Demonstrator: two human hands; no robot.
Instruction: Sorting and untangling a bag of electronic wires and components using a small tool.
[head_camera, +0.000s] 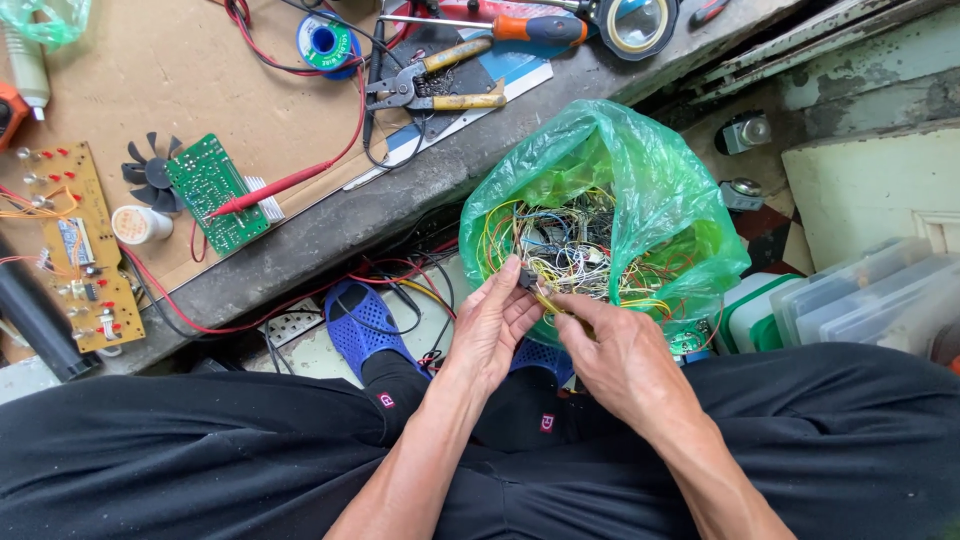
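Observation:
A green plastic bag (650, 170) full of tangled coloured wires (575, 245) and small parts sits open in front of my knees. My left hand (490, 325) pinches a small dark part with yellow wires at the bag's near rim. Opposite it, my right hand (615, 350) grips the same yellow wires (548, 300) between thumb and fingers. Both hands meet at the bag's lower edge, above my black trousers.
A grey bench edge (420, 190) carries a green circuit board (210, 190), a brown circuit board (80, 250), a black fan (150, 172), pliers (430, 90), a screwdriver (510, 27), a solder spool (325, 42) and a red probe (270, 188). Clear plastic boxes (870, 295) stand right. Blue slippers (365, 330) lie below.

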